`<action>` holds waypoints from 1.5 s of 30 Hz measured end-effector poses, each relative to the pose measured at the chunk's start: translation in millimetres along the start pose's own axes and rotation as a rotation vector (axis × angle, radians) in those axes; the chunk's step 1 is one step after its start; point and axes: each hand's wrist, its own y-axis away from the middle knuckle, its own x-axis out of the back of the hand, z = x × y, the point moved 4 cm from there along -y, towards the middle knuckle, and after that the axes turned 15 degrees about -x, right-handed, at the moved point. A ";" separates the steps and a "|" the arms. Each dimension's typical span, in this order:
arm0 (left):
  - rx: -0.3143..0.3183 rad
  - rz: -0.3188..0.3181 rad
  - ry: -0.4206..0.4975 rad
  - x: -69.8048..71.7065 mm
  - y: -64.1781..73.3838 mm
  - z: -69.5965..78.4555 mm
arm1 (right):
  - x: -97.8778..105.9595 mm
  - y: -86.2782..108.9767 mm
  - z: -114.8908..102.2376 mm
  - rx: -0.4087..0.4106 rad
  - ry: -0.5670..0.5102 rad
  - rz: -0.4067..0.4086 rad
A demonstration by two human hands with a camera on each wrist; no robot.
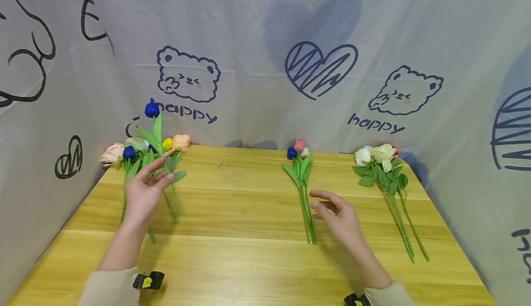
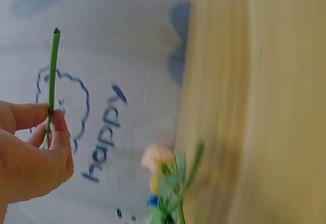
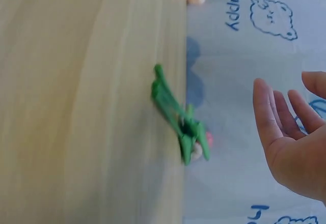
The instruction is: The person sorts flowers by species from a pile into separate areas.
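Observation:
My left hand (image 1: 143,193) is raised over the left part of the table, pinching the stem of a blue tulip (image 1: 152,109) between thumb and fingers. In the left wrist view, the green stem (image 2: 53,71) stands out past the fingertips. Behind that hand lies a mixed bunch with a peach flower (image 1: 180,142), a yellow tulip (image 1: 167,144) and another blue tulip (image 1: 129,152), partly hidden by the hand. My right hand (image 1: 340,218) hovers with loosely bent fingers, holding nothing. Just left of it lies a bunch of tulips (image 1: 299,167) in pink, blue and white.
White and cream roses (image 1: 383,156), with some red behind, lie at the right of the wooden table (image 1: 232,269). A pale curtain (image 1: 249,29) printed with bears and hearts hangs along the table's back and sides.

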 end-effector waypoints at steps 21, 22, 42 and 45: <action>-0.078 -0.138 0.392 -149.9 16.1 16.1 | -83.2 -5.2 -27.4 0.002 -0.030 -0.276; -0.083 -0.145 0.393 -156.0 17.4 16.5 | -86.3 -5.8 -28.2 -0.006 -0.036 -0.285; -0.165 -0.232 0.311 -194.9 36.4 10.9 | -91.2 -12.1 -16.3 -0.152 -0.028 -0.309; -0.190 -0.254 0.304 -197.4 34.9 11.2 | -88.7 -14.5 -15.4 -0.136 -0.007 -0.299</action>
